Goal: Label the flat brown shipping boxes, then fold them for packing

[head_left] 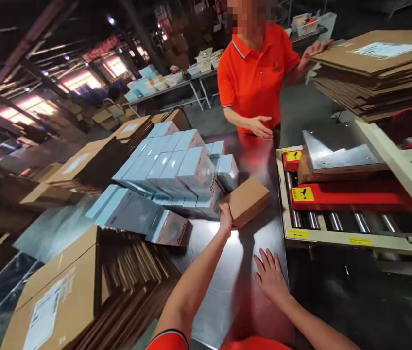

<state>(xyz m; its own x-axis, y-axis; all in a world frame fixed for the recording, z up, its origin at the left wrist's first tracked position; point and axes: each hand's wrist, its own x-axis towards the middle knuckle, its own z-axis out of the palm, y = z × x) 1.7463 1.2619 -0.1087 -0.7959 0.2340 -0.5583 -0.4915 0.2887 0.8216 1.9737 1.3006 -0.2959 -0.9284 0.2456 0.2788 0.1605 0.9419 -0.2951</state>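
My left hand (226, 218) grips the near left end of a closed brown cardboard box (248, 199) on the shiny metal table (209, 272). Its thumb lies along the box's edge; the other fingers are partly hidden. With fingers spread, my right hand (269, 274) is at the table's right side, nearer to me than the box and holding nothing. Left of the brown box stand stacked pale blue boxes (169, 167). One box with a printed white end (169, 228) lies in front of the stack.
A roller conveyor (335, 221) with red guides adjoins the table's right side. Flattened cartons are piled at the near left (63, 287) and upper right (377, 63). Across the table stands a co-worker in an orange shirt (253, 73), one hand resting on the upper-right pile.
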